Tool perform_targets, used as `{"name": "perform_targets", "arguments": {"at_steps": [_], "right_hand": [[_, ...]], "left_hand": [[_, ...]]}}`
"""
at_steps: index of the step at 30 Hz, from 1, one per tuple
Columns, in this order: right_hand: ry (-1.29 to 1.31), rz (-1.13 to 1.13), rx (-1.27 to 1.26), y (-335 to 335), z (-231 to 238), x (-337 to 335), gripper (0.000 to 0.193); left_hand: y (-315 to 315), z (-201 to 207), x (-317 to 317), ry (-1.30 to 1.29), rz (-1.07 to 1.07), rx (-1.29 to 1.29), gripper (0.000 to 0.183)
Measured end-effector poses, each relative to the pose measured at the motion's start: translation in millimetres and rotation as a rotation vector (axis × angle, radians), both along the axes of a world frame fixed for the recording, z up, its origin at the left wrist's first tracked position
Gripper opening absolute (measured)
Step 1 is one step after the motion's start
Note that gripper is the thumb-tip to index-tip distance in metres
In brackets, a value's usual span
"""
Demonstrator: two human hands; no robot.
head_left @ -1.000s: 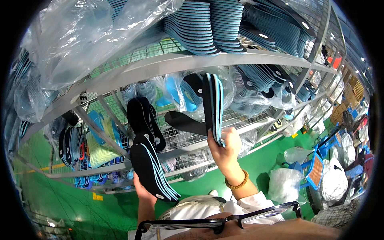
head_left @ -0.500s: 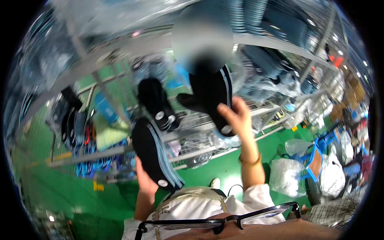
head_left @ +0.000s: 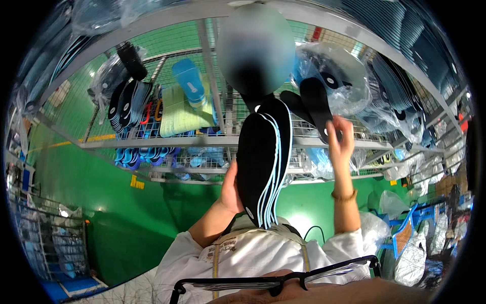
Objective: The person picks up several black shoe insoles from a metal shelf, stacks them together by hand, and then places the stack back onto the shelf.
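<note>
My left hand [head_left: 232, 191] grips a fanned stack of black insoles [head_left: 255, 157] from its left side. Their light-blue edges show along the right, and a small pale round label sits near the lower end. To the right, my right hand [head_left: 341, 136] has thumb and fingers at the lower end of a black insole [head_left: 315, 99] over the wire shelf. Beside that one, another dark insole [head_left: 295, 105] lies at a slant. Behind the stack, more black insoles [head_left: 251, 101] show in part; a blurred round patch hides their upper portion.
A grey metal rack [head_left: 217, 142] with wire shelves stands ahead. It bears a blue bottle-shaped item [head_left: 189, 81], a yellow-green pad [head_left: 177, 115], upright insoles [head_left: 132, 104] and plastic-bagged insoles [head_left: 349, 76]. A blue-framed stool [head_left: 404, 235] and plastic bags stand at lower right on the green floor.
The view has turned, so the rack appears shifted. My left hand has brought its insole stack toward the middle, more upright. My right hand stays at the lower end of a black insole.
</note>
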State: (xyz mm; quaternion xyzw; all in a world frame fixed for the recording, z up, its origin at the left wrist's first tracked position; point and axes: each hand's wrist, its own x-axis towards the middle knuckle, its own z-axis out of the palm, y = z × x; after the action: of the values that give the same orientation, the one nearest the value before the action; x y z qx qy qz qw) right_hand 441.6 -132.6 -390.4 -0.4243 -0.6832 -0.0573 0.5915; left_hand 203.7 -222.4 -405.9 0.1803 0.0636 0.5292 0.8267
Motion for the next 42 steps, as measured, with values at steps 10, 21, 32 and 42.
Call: {"name": "perform_targets", "arguments": {"at_steps": [10, 21, 32, 42], "right_hand": [[-0.112, -0.191, 0.144, -170.7, 47.5, -15.3, 0.045], [-0.127, -0.355, 0.173, -233.6, 40.4, 44.3, 0.049], [-0.148, -0.405, 0.115, -252.9, 36.2, 64.4, 0.047], [0.210, -0.120, -0.264, -227.1, -4.8, 54.4, 0.074]], "left_hand": [[-3.6, -6.8, 102.7, 0.229, -0.248, 0.233, 0.058], [-32.5, -18.9, 182.7, 0.271, -0.576, 0.136, 0.060], [-56.1, -15.2, 203.8, 0.145, -0.551, 0.142, 0.054], [-59.2, 17.4, 189.1, 0.503, -0.192, 0.160, 0.055]]}}
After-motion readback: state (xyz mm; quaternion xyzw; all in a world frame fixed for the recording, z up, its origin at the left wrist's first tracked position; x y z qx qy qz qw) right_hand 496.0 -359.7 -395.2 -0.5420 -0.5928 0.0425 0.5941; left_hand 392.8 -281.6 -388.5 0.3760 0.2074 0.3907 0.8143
